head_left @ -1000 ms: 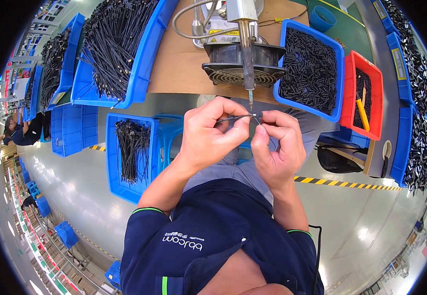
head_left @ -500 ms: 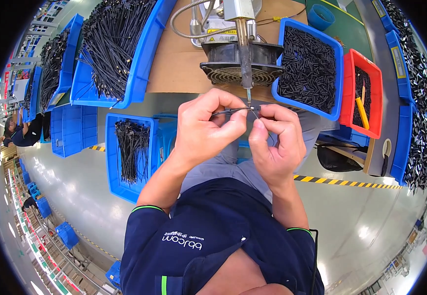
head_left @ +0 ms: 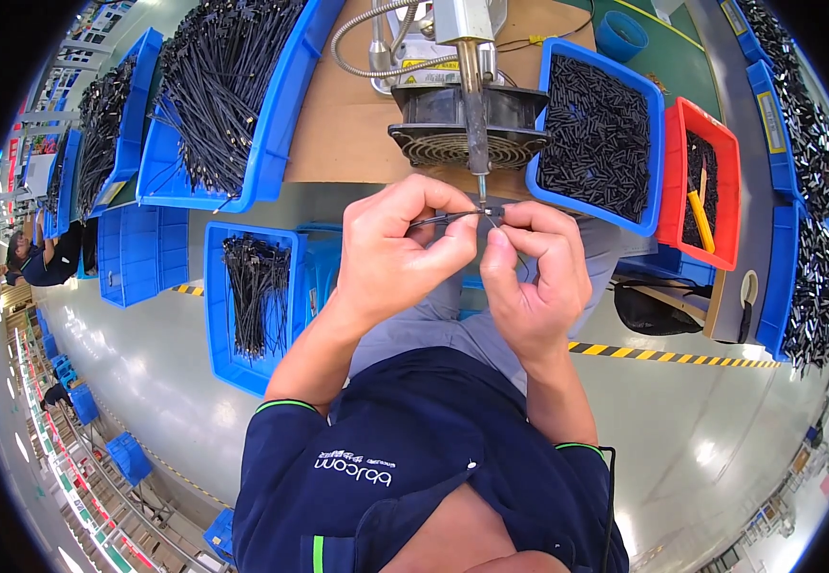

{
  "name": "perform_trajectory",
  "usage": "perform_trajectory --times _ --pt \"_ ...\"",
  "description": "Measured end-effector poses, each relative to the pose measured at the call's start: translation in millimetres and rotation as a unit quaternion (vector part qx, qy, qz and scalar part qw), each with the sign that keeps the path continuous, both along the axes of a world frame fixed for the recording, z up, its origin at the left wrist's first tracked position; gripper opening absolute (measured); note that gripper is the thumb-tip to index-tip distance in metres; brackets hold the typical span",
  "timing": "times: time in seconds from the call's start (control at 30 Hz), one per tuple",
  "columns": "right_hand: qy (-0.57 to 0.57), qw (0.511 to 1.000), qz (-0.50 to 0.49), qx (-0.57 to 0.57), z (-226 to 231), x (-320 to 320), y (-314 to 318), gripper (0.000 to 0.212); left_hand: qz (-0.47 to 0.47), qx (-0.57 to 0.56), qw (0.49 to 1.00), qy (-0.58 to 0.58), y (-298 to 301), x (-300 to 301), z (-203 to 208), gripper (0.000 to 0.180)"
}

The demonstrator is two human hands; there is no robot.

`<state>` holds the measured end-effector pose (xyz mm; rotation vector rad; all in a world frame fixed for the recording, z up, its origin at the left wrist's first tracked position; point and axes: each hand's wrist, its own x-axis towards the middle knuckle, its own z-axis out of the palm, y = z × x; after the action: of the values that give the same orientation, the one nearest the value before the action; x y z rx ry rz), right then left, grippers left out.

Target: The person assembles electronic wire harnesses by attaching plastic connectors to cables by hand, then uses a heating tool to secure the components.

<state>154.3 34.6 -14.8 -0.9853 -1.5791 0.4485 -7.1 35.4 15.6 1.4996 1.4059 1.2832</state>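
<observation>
Left hand in view for me now, pinching a black cable between thumb and fingers! Right hand faces it, thumb against fingers, grasping a thin strand; its far end is too small for me to make out. The cable's end sits just off the tabletop's front edge, right below the pointed tip of a metal rod; whether they touch, I can't tell from here.

Behind, a black fan stands at the tabletop's front edge. And there's writing: a yellow label with dark print on the machine behind that fan, white lettering upside down to me across the navy shirt, and a pale yellow-framed label on a blue box at far right.

Over the front edge's left end, a blue bin heaped with black cables; at its right end, a blue tray full of short black tubes. Beside that, a red bin carries a yellow-handled tool.
</observation>
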Motion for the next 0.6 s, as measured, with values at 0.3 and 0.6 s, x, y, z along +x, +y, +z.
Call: perform_trajectory --times 0.3,0.6 --pt "0.009 1.0 0.007 0.007 0.9 -0.1 -0.4 0.021 0.001 0.001 1.0 0.007 -0.9 -1.1 1.5 0.012" --pt "0.014 1.0 0.012 0.004 0.6 0.8 -2.0 0.021 0.009 -0.007 1.0 0.006 -1.7 0.5 2.5 0.012"
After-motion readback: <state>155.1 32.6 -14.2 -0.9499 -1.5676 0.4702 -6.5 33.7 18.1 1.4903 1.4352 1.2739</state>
